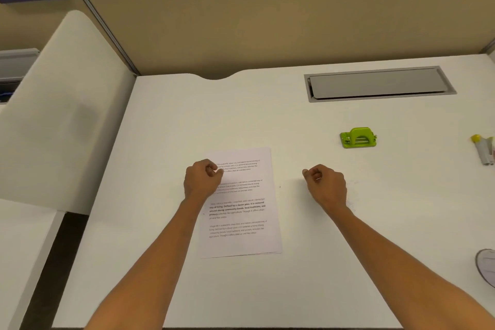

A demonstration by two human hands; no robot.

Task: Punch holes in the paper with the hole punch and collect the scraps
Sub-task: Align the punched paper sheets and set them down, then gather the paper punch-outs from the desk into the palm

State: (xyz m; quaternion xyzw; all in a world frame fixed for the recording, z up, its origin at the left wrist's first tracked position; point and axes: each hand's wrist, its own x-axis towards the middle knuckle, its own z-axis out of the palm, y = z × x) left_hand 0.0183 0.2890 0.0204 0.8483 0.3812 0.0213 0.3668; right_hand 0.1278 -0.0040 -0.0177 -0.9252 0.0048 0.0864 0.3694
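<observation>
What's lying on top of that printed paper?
Only the left hand, fingers curled, over the paper's upper left corner. It covers some printed lines there; whether it presses or hovers is unclear.

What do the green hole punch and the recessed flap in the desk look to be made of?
Hole punch: likely painted metal or plastic, glossy lime finish; silvery pins look metal. Flap: probably brushed or matte grey metal, with an even dull sheen.

Bright, even overhead light, soft shadows under the forearms, wide-angle bending at the edges, slight blur.
</observation>
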